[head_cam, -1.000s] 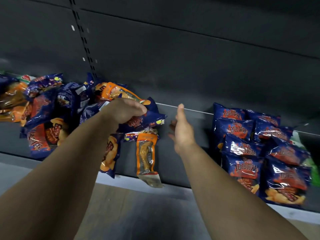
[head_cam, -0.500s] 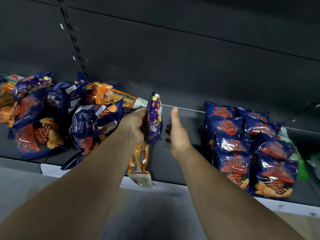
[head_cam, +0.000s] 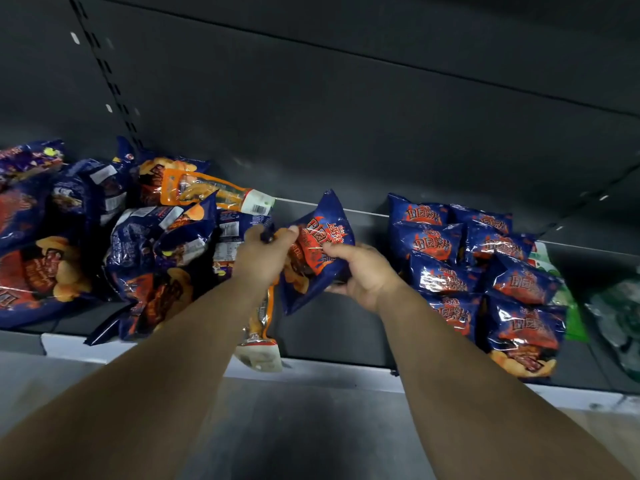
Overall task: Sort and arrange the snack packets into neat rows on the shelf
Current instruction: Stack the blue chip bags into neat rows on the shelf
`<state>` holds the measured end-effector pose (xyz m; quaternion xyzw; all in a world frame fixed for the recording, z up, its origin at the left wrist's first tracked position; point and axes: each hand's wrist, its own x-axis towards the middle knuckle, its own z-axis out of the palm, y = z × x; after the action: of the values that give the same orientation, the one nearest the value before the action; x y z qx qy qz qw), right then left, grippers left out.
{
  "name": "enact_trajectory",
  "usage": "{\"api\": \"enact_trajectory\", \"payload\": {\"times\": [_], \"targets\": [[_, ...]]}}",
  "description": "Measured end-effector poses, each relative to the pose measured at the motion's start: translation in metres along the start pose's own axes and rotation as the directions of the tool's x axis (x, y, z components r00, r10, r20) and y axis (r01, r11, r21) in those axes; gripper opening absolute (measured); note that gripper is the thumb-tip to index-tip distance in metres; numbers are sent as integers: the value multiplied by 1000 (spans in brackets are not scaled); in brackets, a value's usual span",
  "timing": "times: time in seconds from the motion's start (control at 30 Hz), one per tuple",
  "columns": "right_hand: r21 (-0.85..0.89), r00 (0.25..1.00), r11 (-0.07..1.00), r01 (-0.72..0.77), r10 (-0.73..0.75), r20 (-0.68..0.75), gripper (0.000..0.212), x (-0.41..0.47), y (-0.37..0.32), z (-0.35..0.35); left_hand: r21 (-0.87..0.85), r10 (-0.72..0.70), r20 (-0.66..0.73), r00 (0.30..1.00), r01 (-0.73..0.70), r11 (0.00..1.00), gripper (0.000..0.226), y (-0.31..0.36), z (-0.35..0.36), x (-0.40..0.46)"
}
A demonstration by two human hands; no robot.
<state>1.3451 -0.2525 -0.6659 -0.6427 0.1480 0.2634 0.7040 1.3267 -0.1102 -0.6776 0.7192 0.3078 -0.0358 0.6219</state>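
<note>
Both hands hold one blue and red snack packet (head_cam: 320,237) above the middle of the dark shelf (head_cam: 332,330). My left hand (head_cam: 263,252) pinches its left edge. My right hand (head_cam: 360,271) grips its lower right side, thumb on the front. A jumbled heap of blue packets (head_cam: 145,244) lies to the left. On the right, several blue packets (head_cam: 474,268) lie in neat overlapping rows.
An orange pouch (head_cam: 207,190) lies on top of the heap, and another orange pouch (head_cam: 261,337) hangs over the shelf's white front edge (head_cam: 329,372) under my left forearm. Green packets (head_cam: 568,306) sit at the far right. The dark back panel rises behind.
My left hand lifted a blue packet out of the heap and turned it face up. My right hand, open before, has closed on the packet's right side.
</note>
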Motion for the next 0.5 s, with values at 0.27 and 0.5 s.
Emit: {"api": "enact_trajectory", "payload": {"times": [0.27, 0.5], "targets": [[-103, 1000, 995, -16, 15, -3, 14, 4, 12, -23, -159, -158, 192, 969, 189, 969, 59, -16, -2, 4], [1, 967, 998, 60, -58, -248, 18, 13, 18, -17, -276, -188, 28, 982, 189, 943, 43, -24, 10, 8]]}}
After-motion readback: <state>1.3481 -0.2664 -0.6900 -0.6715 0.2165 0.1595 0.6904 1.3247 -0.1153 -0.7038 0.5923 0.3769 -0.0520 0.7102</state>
